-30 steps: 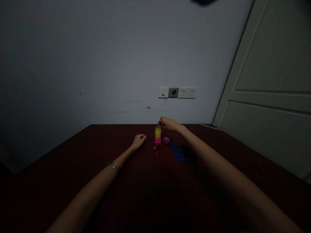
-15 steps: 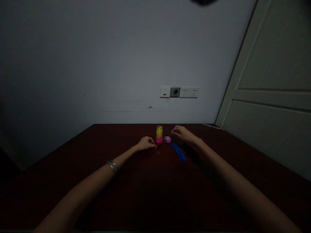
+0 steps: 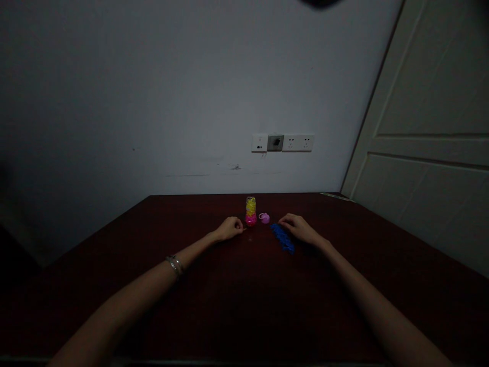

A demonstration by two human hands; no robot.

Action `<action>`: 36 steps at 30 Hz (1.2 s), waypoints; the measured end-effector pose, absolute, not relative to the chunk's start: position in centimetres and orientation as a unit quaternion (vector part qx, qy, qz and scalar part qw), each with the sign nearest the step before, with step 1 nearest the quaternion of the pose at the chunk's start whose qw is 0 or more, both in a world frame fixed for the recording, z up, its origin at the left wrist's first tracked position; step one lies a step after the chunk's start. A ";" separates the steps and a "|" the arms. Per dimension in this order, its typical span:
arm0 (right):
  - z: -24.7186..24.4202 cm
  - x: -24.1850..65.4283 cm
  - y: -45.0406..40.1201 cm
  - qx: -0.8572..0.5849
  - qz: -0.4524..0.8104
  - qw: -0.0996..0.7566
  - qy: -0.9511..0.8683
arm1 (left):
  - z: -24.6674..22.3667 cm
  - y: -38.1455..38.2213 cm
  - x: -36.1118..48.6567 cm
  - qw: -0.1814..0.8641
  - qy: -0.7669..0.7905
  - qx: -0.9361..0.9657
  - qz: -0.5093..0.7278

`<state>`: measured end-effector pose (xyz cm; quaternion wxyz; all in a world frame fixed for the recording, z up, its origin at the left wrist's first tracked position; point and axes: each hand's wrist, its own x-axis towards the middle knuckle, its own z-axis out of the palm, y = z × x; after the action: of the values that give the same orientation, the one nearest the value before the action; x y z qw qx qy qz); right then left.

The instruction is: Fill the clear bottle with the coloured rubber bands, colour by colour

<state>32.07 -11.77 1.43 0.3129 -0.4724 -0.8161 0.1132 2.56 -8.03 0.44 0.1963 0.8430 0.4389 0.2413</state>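
Bottle holds pink and yellow; blue pieces lie outside, lid off

At left, beyond a silvery bracelet (image 3: 174, 264), the left hand (image 3: 229, 228) rests low over the dark red tabletop (image 3: 214, 285), its thumb and finger apparently pinching a small yellowish piece (image 3: 245, 229). Just beside it, a clear bottle (image 3: 250, 211) stands upright, pink pieces at the bottom and yellow above, nearly to the mouth. Next comes a pink lid with a loop (image 3: 265, 218), off the bottle and lying on the table. Farther right, a strip of loose blue pieces (image 3: 283, 238) is spread on the tabletop. The right hand (image 3: 300, 228) is at the far end of the strip, fingertips drawn together; whether they grip a piece, I cannot tell. No brand, label or writing is readable, on the bottle or the wall sockets (image 3: 298, 143).
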 end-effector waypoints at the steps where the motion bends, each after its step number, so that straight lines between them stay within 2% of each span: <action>1: 1.5 32.1 -11.9 -0.473 0.112 0.317 -0.815 | 0.8 -7.9 2.2 0.193 0.442 0.840 0.249; 8: 2.7 31.4 -13.1 -0.467 0.083 0.350 -0.808 | 6.3 -5.0 1.0 0.145 0.486 0.765 0.398; 15: 3.6 30.7 -14.4 -0.470 0.056 0.338 -0.813 | 11.7 -4.4 4.1 0.165 0.439 0.793 0.390; 26: 4.1 30.3 -15.3 -0.488 0.033 0.310 -0.815 | 10.7 -4.0 5.5 0.192 0.413 0.815 0.357; 31: 4.5 30.7 -15.2 -0.489 0.065 0.306 -0.814 | 9.9 -2.8 5.1 0.208 0.424 0.757 0.451; 36: 5.7 31.9 -15.5 -0.510 0.161 0.245 -0.809 | 5.4 -1.9 3.4 0.285 0.472 0.657 0.513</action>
<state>31.87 -15.52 5.75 0.2445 -0.5102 -0.8087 0.1608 3.42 -1.85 5.39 0.2850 0.6573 0.4724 0.5134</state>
